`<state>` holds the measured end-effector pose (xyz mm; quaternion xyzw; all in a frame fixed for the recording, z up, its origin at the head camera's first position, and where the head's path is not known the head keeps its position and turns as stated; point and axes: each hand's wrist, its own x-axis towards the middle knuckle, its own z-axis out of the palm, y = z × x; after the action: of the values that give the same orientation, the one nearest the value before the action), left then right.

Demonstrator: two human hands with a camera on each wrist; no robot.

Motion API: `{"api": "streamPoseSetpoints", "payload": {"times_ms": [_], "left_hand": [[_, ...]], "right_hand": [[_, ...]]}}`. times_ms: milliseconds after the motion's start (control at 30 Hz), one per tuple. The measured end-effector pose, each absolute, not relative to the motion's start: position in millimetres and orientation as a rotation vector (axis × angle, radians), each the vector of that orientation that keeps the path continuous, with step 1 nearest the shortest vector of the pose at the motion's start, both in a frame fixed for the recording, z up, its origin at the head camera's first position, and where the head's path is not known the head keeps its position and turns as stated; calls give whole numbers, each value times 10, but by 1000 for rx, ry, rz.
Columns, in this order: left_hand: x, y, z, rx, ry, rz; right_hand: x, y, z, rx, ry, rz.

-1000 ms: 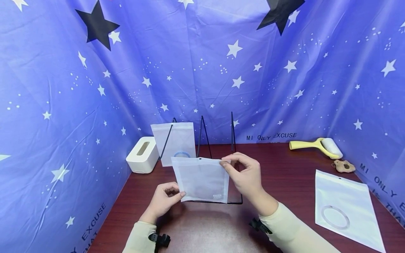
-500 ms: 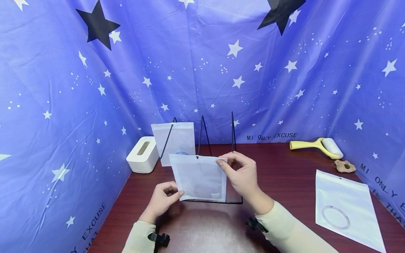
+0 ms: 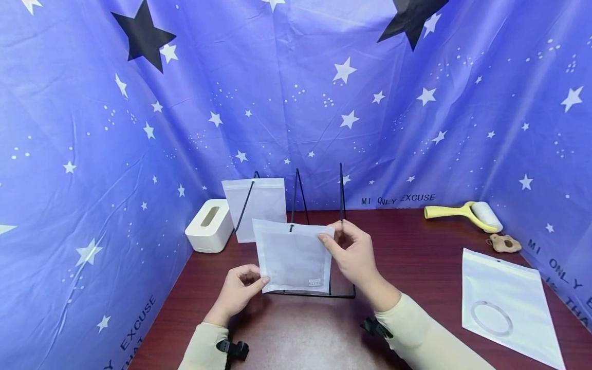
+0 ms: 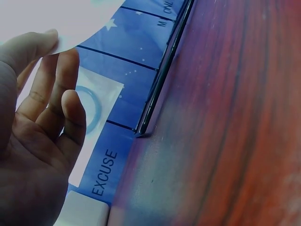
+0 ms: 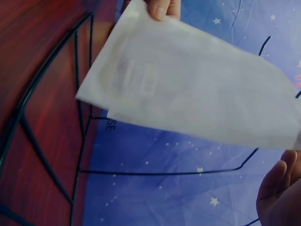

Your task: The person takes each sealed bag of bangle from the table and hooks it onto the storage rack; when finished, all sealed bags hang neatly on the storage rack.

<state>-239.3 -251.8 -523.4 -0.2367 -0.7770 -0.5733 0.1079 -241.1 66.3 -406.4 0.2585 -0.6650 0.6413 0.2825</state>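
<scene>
A white zip pouch point(image 3: 296, 257) with a small printed label hangs upright between my hands, before a black wire rack point(image 3: 342, 295). My left hand point(image 3: 239, 288) pinches its lower left edge between thumb and fingers. At the upper right corner, my right hand point(image 3: 355, 254) grips the pouch with thumb and forefinger. The pouch's top hole lines up with the rack's middle wire; whether the wire passes through it I cannot tell. Behind, another white pouch point(image 3: 265, 200) hangs on the rack's left arm; its blue ring point(image 4: 89, 109) shows in the left wrist view.
A white tissue box point(image 3: 209, 226) stands left of the rack. On the right lie a yellow-handled lint roller point(image 3: 462, 213), a brown bear-shaped item point(image 3: 504, 243) and a further white pouch point(image 3: 509, 288) with a ring print. Blue starry cloth surrounds the table.
The held pouch has shifted slightly left, then back right, and risen, bringing its hole up to the middle wire. It now covers the hanging pouch's ring in the head view.
</scene>
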Motion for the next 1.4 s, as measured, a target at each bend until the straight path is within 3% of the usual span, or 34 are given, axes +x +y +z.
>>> {"api": "streamPoseSetpoints", "payload": {"times_ms": [367,733,967,1400], "left_hand": [[-2401,-2509,-5221,-585,-2277,-1701],[-2469,-2495,-5182,-503,-2243,-1708],[-2557,-2473,-5136,-490,-2235,-1696],[-2729,-2411,-5054,-474,-2197,-1709]], "right_hand": [[-2305,672,-3888,701,-1809,1661],[-2429,675,-3874,635,-1823,1683],[-2722,707,-4058,637,-1805,1637],[-2660,675,-3783,575,-1829,1631]]}}
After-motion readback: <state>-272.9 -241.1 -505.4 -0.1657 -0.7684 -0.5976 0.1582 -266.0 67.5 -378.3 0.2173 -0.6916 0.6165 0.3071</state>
